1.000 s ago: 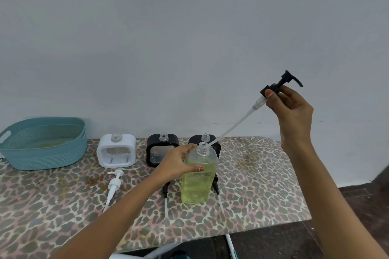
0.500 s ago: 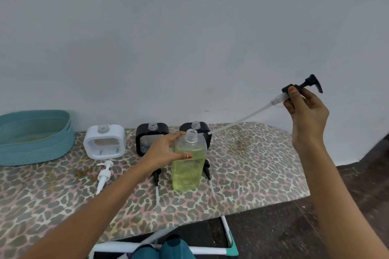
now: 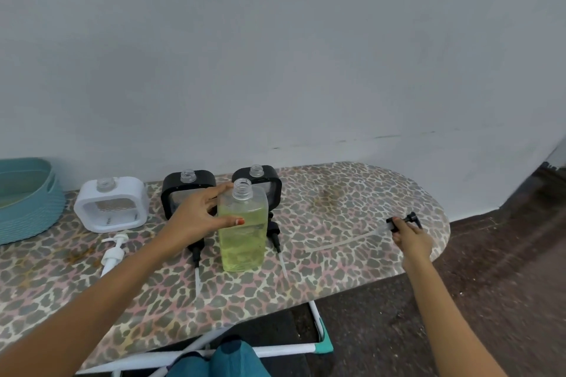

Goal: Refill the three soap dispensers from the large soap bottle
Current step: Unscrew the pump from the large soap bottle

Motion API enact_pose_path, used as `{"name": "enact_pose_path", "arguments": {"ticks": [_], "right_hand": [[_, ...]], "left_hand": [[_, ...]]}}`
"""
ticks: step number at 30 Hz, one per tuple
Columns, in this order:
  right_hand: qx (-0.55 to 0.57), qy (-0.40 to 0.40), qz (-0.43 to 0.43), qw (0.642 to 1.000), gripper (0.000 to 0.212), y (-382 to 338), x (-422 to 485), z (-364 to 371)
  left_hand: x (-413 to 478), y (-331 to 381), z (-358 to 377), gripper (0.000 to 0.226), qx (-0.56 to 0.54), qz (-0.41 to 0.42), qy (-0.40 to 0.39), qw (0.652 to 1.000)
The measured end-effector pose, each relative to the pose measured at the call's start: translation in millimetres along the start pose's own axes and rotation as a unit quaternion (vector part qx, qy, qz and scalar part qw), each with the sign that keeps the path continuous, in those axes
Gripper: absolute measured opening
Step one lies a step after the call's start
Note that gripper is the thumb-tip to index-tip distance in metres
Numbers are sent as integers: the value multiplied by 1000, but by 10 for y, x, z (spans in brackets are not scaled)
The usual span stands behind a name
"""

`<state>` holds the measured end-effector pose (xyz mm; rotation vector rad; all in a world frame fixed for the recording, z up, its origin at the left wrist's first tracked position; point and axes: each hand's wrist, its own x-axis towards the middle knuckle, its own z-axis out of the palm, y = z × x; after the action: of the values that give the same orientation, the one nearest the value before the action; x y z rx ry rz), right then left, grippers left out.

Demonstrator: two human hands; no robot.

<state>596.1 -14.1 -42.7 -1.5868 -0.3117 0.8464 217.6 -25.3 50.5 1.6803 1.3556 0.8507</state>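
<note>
My left hand (image 3: pixel 196 217) grips the large soap bottle (image 3: pixel 243 223) just left of centre frame. The fingers wrap behind its shoulder and the thumb lies across the front, right at the top of the yellow-green soap. The bottle stands upright on the leopard-print table (image 3: pixel 352 193) with its neck uncapped, and the body below my grip is in plain view.

At centre right, my right hand (image 3: pixel 409 236) pinches the black pump head (image 3: pixel 404 220) by its collar, nozzle pointing right. Its clear dip tube (image 3: pixel 340 242) trails left of my fingers, low over the print. I cannot tell whether it touches. The pump sits well apart from the bottle.

Behind the bottle, three dispensers line the wall with open necks. A white dispenser (image 3: pixel 111 203) is at the left, a black dispenser (image 3: pixel 170 193) is partly hidden by my left hand, and a second black dispenser (image 3: pixel 269 176) is directly behind the bottle.

A white pump (image 3: pixel 115 249) lies in front of the white dispenser. Two small black pumps (image 3: pixel 196 251) (image 3: pixel 276 239) lie on either side of the bottle's base. A teal basket (image 3: pixel 27 208) sits at the left edge.
</note>
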Motion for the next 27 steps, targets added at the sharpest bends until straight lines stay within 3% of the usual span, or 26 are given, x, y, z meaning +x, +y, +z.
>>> {"name": "enact_pose_path", "arguments": {"ticks": [5,10,16,21,25,27], "right_hand": [[-39,-27,56,997,14,186,98,3],[-99,-16,48,994,26,219,163,61],[-220,1,-13,975,36,262,190,89],[-248,5,-27,968,41,249,157,63],[-264,-10,-113,958,35,183,0,71],[-260,-33,-156,952,30,125,-178,160]], "left_hand": [[37,-22,5,60,6,6,1,1000],[19,16,-12,61,6,7,-14,1000],[57,-43,33,59,7,7,6,1000],[52,-18,37,60,11,14,-6,1000],[39,3,42,55,-17,28,3,999],[32,14,44,64,-13,24,5,1000]]}}
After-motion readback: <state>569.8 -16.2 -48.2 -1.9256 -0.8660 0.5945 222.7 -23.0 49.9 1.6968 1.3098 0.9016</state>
